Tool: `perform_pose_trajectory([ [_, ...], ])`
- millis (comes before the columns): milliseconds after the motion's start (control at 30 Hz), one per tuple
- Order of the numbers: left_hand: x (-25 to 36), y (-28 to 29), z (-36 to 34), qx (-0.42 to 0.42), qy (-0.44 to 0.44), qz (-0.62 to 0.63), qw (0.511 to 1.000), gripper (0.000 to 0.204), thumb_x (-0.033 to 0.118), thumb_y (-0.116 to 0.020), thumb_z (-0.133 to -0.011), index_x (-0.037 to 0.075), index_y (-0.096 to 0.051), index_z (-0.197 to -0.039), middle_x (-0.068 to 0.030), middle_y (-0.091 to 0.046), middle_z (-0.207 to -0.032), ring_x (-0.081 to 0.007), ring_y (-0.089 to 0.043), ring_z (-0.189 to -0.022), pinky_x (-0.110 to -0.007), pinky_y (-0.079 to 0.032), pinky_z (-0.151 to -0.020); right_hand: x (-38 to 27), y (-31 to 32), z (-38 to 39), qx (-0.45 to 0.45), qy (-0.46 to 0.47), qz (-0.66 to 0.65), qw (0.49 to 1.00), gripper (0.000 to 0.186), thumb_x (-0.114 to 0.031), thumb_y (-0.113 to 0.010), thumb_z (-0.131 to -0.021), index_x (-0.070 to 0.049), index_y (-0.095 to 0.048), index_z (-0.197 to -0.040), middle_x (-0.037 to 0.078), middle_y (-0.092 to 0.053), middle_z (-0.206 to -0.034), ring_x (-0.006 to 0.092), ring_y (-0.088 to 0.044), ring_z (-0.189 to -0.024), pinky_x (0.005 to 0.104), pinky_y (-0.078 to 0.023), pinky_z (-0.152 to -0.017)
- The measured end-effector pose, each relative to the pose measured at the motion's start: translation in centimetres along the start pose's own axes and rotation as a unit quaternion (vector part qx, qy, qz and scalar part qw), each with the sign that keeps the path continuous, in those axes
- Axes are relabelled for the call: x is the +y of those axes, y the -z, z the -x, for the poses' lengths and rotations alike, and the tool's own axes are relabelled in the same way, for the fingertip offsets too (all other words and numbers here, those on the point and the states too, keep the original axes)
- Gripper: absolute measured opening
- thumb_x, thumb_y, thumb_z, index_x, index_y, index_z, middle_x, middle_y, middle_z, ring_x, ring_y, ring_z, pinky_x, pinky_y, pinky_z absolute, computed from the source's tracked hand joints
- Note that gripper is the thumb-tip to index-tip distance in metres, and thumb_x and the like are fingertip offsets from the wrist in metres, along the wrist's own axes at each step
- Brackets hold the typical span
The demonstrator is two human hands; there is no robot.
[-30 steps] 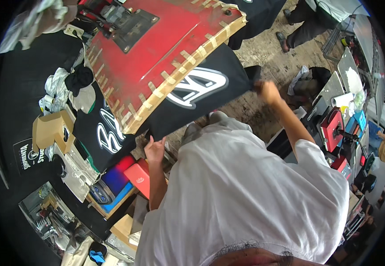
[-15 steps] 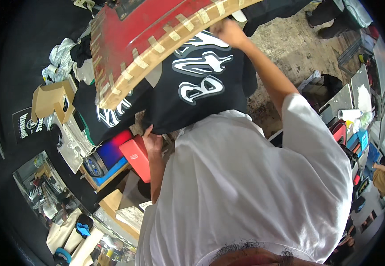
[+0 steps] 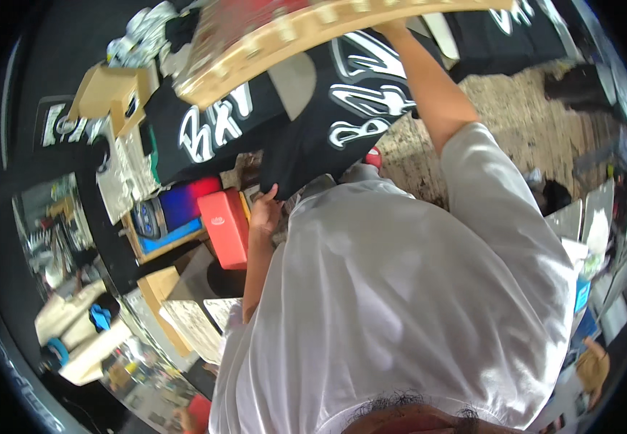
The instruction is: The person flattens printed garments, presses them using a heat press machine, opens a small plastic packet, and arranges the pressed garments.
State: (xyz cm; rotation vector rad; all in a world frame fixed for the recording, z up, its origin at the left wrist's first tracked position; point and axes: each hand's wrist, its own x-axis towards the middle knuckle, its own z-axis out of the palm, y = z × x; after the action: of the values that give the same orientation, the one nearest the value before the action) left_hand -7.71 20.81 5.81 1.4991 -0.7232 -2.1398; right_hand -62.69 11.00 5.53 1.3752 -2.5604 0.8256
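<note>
We've got left hand (image 3: 264,211) pinching black cloth (image 3: 302,148) corner; right hand (image 3: 391,27) half-hidden by red board (image 3: 248,18), can't tell grip; we'd tug evenly, no creases

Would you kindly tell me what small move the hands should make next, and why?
Perhaps the left hand should draw the black printed cloth gently outward to straighten it: that hand is at the cloth's lower left corner, where it hangs slanted, while the right hand is up by the pale edge of the red frame.
</note>
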Motion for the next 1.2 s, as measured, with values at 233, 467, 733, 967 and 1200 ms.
perform_pose_trajectory([
  [233,2.6,1.3,-4.1,-0.067,0.042,-0.058,0.995,0.035,0.018,-0.073,-0.084,0.003,-0.058,-0.113,-0.0040,-0.064,-0.108,-0.0161,-0.059,-0.095,-0.032,-0.045,-0.082,12.5,1.7,3.9,-0.091,0.046,-0.217,0.971,0.060,-0.046,-0.073,-0.075,-0.002,-0.064,-0.115,0.024,-0.063,-0.113,0.0357,-0.060,-0.107,0.0392,-0.045,-0.093],
  [467,4.5,9.4,-5.3,-0.100,0.056,-0.080,0.990,0.028,0.011,-0.068,-0.087,-0.003,-0.059,-0.110,-0.0089,-0.065,-0.110,-0.0181,-0.063,-0.099,-0.031,-0.049,-0.091,-3.8,17.7,16.1,-0.319,-0.239,-0.321,0.859,0.046,-0.025,-0.080,-0.074,0.003,-0.064,-0.106,0.010,-0.063,-0.103,0.0194,-0.055,-0.098,0.0292,-0.041,-0.088],
  [733,19.2,22.5,-7.2,-0.166,-0.052,-0.075,0.982,0.023,0.000,-0.064,-0.085,-0.002,-0.063,-0.108,-0.0039,-0.067,-0.088,-0.0111,-0.063,-0.082,-0.022,-0.049,-0.071,-18.2,20.5,22.0,-0.255,-0.286,-0.513,0.768,0.025,-0.001,-0.060,-0.088,0.002,-0.062,-0.113,0.006,-0.068,-0.104,0.0118,-0.063,-0.091,0.0251,-0.047,-0.085],
  [967,27.5,32.2,-7.5,-0.230,-0.101,0.002,0.968,0.029,0.001,-0.063,-0.085,-0.007,-0.060,-0.113,-0.0127,-0.067,-0.106,-0.0202,-0.064,-0.099,-0.032,-0.048,-0.091,-27.1,15.8,23.5,-0.266,-0.340,-0.554,0.712,0.031,-0.005,-0.067,-0.083,0.002,-0.062,-0.112,0.007,-0.068,-0.104,0.0134,-0.064,-0.090,0.0271,-0.049,-0.084],
  [1200,29.3,38.3,-6.2,-0.236,-0.115,-0.007,0.965,0.027,0.007,-0.064,-0.087,-0.003,-0.063,-0.112,-0.0103,-0.068,-0.107,-0.0193,-0.063,-0.102,-0.034,-0.047,-0.092,-31.5,9.7,24.2,-0.293,-0.415,-0.552,0.662,0.038,-0.003,-0.063,-0.087,0.000,-0.056,-0.125,0.004,-0.067,-0.107,0.0131,-0.064,-0.095,0.0281,-0.050,-0.085],
])
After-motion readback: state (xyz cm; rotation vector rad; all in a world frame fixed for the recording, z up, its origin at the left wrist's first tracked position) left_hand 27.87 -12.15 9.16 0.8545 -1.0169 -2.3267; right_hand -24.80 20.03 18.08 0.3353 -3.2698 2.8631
